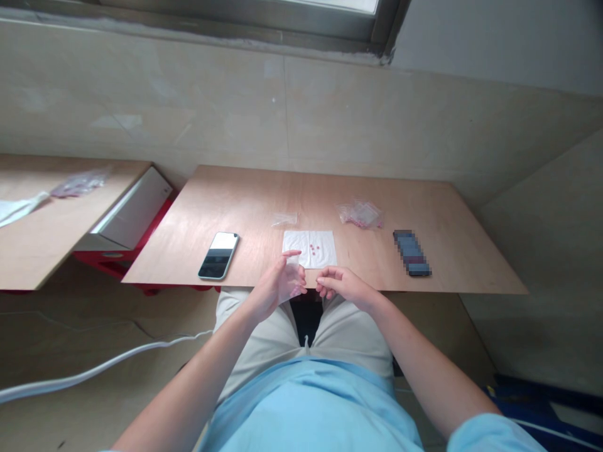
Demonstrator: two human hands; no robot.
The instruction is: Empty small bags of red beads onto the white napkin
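Note:
My left hand (277,285) is raised at the table's front edge. Its fingers are curled round what looks like a small clear plastic bag (298,276), with the forefinger stretched up. My right hand (343,285) is just to its right, fingertips pinched together close to the bag; whatever is in the pinch is too small to make out. Just beyond both hands a white sheet (311,249) lies on the wooden table (264,194) with several small red pieces (315,247) on it.
A phone (219,255) lies face up at the left. An empty clear bag (285,219) and a clear bag of red pieces (360,214) lie behind the sheet. A dark oblong object (412,252) lies at the right. A second table (56,220) and a white box (134,210) stand to the left.

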